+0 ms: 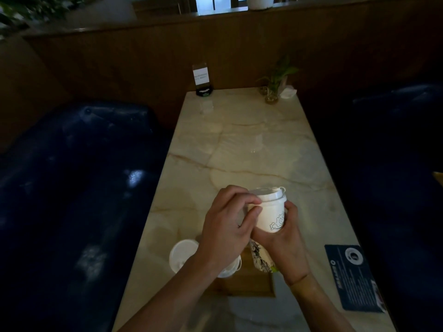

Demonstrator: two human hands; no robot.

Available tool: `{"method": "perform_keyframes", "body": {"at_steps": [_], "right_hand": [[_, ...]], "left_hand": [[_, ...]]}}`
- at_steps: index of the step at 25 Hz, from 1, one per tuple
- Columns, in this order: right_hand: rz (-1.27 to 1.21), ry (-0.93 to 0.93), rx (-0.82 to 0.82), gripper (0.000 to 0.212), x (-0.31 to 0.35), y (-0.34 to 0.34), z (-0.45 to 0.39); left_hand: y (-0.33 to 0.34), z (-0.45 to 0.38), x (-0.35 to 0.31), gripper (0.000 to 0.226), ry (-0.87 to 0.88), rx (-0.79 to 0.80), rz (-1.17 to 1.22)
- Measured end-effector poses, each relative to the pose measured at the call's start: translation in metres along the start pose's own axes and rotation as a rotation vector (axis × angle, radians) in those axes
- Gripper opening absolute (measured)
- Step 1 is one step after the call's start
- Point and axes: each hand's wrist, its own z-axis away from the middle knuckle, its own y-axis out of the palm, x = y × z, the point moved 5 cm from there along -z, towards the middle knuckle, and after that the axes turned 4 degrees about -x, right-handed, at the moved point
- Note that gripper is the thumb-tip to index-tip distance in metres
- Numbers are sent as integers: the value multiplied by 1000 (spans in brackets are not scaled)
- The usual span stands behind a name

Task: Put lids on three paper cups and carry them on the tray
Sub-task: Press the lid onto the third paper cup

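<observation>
Gripping a paper cup raised above the marble table, the right hand wraps its lower body while the left hand pinches the white lid at the rim. The thin wall likely buckles if squeezed, so press around the stiffer rim. The wooden tray with lidded cups lies beneath the wrists; open tabletop stretches ahead.

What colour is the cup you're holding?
The cup is white with a small black line drawing, seen in the head view.
</observation>
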Motion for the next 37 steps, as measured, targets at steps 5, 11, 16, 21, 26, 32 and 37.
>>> {"method": "perform_keyframes", "body": {"at_steps": [5, 11, 16, 21, 26, 32, 37], "right_hand": [[-50, -40, 15, 86, 2, -5, 1], [-199, 64, 111, 78, 3, -13, 1], [-319, 143, 206, 67, -7, -13, -2], [-266, 141, 234, 82, -3, -6, -11], [-19, -9, 157, 89, 9, 2, -21], [61, -60, -12, 83, 12, -2, -17], [-1, 8, 23, 88, 15, -7, -10]], "left_hand": [[-6, 0, 0, 15, 25, -12, 12], [-2, -1, 2, 14, 22, 15, 87], [-1, 1, 8, 15, -12, 57, 138], [-4, -10, 9, 15, 19, 92, 79], [0, -16, 8, 15, -9, 62, -1], [4, -17, 0, 20, 32, 44, -42], [0, -15, -2, 23, 13, 60, -10]]}}
